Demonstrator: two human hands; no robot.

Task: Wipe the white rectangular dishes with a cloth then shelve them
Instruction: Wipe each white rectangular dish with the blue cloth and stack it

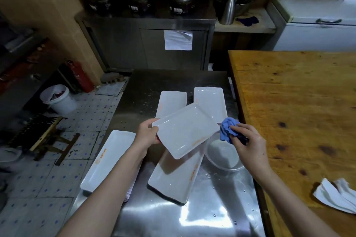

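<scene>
Head view: left hand (148, 132) pinches the tilted dish (185, 131), long axis lower-left to upper-right; right hand (248, 142) clutches blue cloth (227, 129)

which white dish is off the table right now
The tilted dish gripped by the left hand, near the blue cloth; the rest all lie flat on the steel table.

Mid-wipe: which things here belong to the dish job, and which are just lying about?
Job: held dish, blue cloth, left hand, right hand, other white dishes on the steel table.
Lying about: clear bowl, white rags, white bucket, steel jug.
</scene>
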